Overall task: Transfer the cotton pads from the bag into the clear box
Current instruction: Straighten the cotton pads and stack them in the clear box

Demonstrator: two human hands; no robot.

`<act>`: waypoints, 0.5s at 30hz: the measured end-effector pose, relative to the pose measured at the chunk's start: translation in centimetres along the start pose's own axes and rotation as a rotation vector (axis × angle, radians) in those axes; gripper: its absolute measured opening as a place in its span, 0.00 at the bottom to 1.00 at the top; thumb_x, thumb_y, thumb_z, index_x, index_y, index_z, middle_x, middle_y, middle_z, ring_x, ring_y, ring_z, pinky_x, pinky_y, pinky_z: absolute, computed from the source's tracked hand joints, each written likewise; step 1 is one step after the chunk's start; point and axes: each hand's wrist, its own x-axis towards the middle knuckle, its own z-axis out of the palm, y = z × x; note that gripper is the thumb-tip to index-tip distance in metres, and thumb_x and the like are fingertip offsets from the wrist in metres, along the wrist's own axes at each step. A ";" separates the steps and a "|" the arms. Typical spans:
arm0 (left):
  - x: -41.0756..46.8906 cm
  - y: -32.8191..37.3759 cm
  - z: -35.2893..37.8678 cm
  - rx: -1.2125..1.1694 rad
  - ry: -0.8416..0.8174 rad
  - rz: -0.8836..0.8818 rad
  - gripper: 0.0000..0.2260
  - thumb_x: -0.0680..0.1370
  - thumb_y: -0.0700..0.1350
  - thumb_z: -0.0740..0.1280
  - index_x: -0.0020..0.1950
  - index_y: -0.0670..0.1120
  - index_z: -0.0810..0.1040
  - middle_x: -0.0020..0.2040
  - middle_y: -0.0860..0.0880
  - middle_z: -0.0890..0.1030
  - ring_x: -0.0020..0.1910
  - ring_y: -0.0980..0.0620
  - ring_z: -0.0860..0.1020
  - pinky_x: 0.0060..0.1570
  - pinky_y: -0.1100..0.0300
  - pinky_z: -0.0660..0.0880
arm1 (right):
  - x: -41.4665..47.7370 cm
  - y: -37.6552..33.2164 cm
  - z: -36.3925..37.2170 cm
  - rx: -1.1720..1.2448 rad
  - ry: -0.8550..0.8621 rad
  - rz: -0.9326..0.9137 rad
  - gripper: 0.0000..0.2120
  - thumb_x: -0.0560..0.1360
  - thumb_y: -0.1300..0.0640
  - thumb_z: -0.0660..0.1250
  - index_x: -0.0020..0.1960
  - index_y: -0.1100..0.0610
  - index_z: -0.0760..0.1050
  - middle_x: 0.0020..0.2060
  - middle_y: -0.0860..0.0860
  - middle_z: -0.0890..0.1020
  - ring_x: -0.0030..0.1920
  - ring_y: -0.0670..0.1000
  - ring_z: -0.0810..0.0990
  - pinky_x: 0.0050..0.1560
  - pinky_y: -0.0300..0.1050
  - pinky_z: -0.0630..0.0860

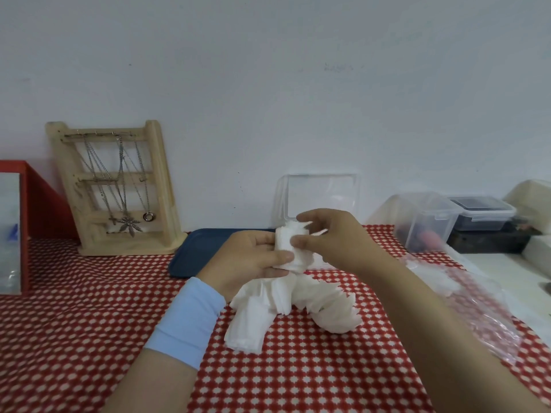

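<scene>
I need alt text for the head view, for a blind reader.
The left hand and right hand hold a stack of cotton pads above a red checked tablecloth, where loose piles of pads lie. A clear box stands behind; a plastic bag lies at right.

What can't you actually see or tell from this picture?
- Head view: inside of the clear box, hidden behind the left hand, the right hand and the cotton pads they hold.
- Head view: how many pads are in the bag; blurred, partly behind the right forearm.
- Head view: the red-framed thing, cut by the left edge.
</scene>
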 end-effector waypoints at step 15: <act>0.6 -0.6 -3.4 -0.017 0.304 0.079 0.10 0.77 0.33 0.71 0.51 0.47 0.81 0.48 0.49 0.86 0.47 0.53 0.86 0.42 0.63 0.83 | -0.8 1.0 3.2 -0.589 -0.403 -0.263 0.16 0.73 0.57 0.75 0.58 0.42 0.82 0.44 0.37 0.78 0.44 0.40 0.76 0.46 0.32 0.70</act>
